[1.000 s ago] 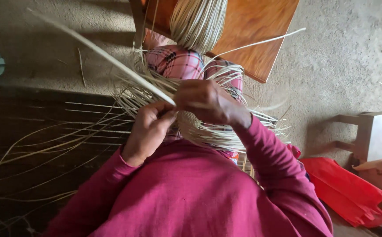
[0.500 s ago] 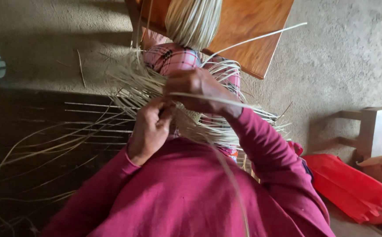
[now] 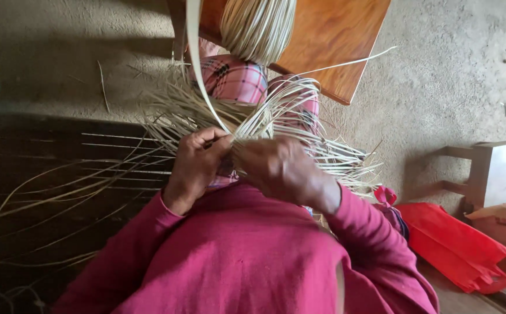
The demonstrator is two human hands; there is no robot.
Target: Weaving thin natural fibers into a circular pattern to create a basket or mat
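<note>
My left hand point(image 3: 198, 158) pinches a long pale cane strip point(image 3: 198, 64) that curves up past the top edge. My right hand point(image 3: 279, 168) is closed on the woven piece of pale strips point(image 3: 299, 110) that rests on my lap over pink plaid trousers point(image 3: 235, 78). Both hands meet at the middle of the weave, fingers touching the strands. Loose strip ends fan out to the left and right. My magenta sleeves and jumper fill the lower frame.
A bundle of pale canes point(image 3: 259, 26) lies on an orange-brown wooden board point(image 3: 340, 40) ahead. Long loose strips point(image 3: 61, 192) trail over a dark slatted surface at left. A red bag point(image 3: 456, 250) and a small wooden stool point(image 3: 497, 171) stand at right on the concrete floor.
My right hand has dropped from above the weave down towards my body. The strip that ran across to the right now curves upward from my left hand.
</note>
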